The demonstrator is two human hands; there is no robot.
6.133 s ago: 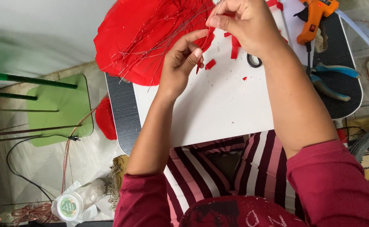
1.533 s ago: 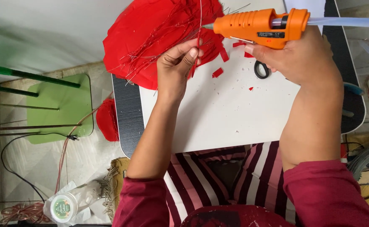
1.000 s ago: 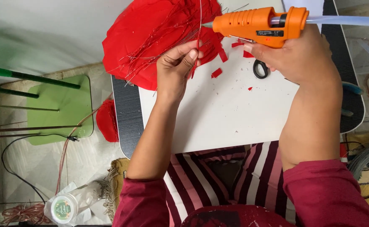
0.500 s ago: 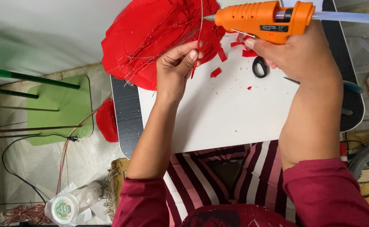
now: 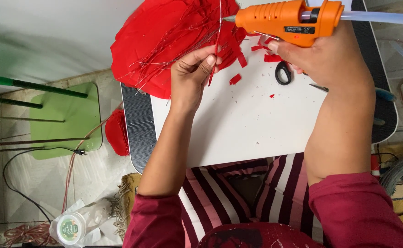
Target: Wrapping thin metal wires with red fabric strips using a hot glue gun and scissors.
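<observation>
Head view, looking down: the right hand (image 5: pixel 323 57) grips an orange glue gun (image 5: pixel 286 20), a clear glue stick (image 5: pixel 380 18) jutting from its back, its nozzle meeting a thin wire stem (image 5: pixel 217 43) pinched upright between the left hand (image 5: pixel 192 76) fingers, over the red paper heap (image 5: pixel 165 41) at the white board (image 5: pixel 238 124)'s far edge. Hot glue could drip onto those fingertips, since they sit just below the nozzle, and the stem looks loosely held, though it is too thin to be sure. Black scissors (image 5: pixel 283 72) lie beside the right hand among red scraps (image 5: pixel 235 79). A small black label sits on the gun's barrel; on the floor at lower left lies a clear bottle with a round green-and-white cap (image 5: pixel 69 227).
</observation>
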